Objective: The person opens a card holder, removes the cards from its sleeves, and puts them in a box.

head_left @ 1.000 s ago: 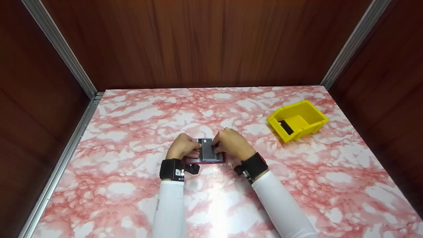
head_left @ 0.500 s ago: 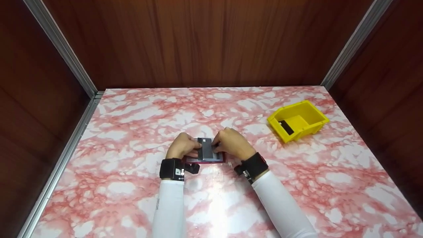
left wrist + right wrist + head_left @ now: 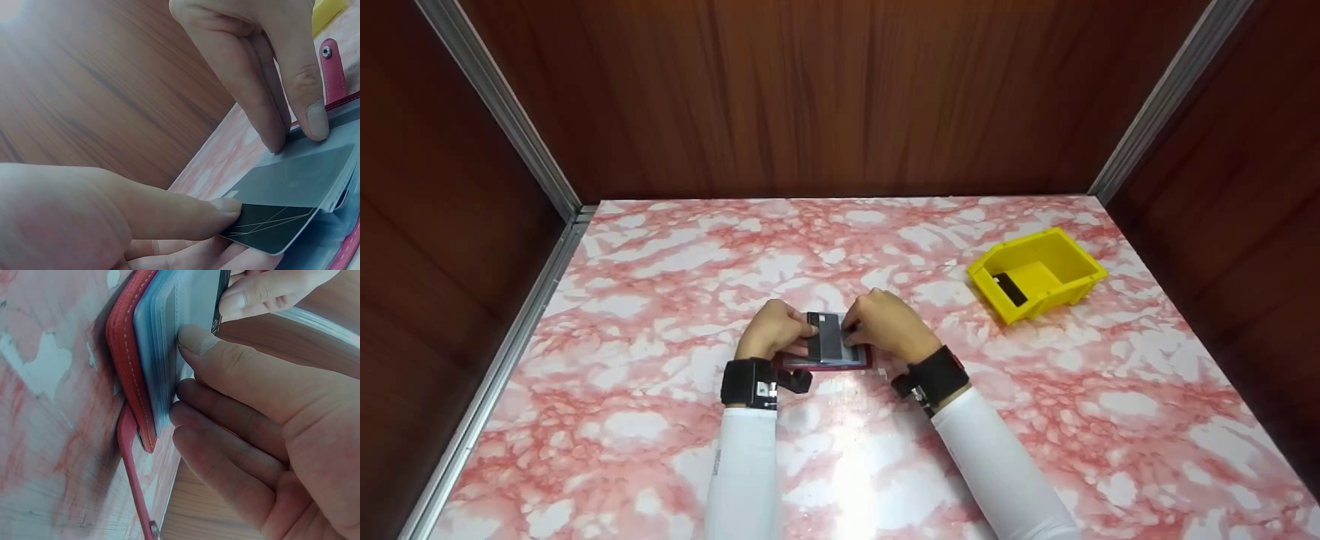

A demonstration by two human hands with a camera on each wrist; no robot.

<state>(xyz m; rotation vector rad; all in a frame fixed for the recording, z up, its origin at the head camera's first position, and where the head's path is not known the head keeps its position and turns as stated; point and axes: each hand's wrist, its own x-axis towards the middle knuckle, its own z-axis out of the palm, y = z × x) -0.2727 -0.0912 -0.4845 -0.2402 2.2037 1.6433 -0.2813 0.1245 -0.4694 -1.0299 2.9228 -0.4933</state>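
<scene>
holding a card (image 3: 269,229) between left thumb and fingers: thumb on top of the dark bare end, fingers underneath. so the left hand (image 3: 772,330) is pinching the card. card sits between both hands, just right of the left thumb; its dark end sticks out, the rest shows grey under a clear pocket (image 3: 197,304). grip at the bare end makes sense, since that's the only part not covered by plastic.

right hand (image 3: 889,322) is at the opposite side of the pocket. thumb tip rests on the plastic, other fingers curled in by the page edges; looks like a pinch on the pocket edge, probably to keep the floppy plastic from shifting. how many layers it has, can't tell.

wallet (image 3: 125,343) lies open below both hands on the table (image 3: 622,427), red cover down, so the table likely takes the load and neither hand has to carry it. snap strap (image 3: 334,76) sticks out on the right hand's side, outside the grip.

yellow bin (image 3: 1057,259) is ahead and right of the right hand, well apart, with a black item (image 3: 1009,289) inside, too small to identify. neither hand touches it.
</scene>
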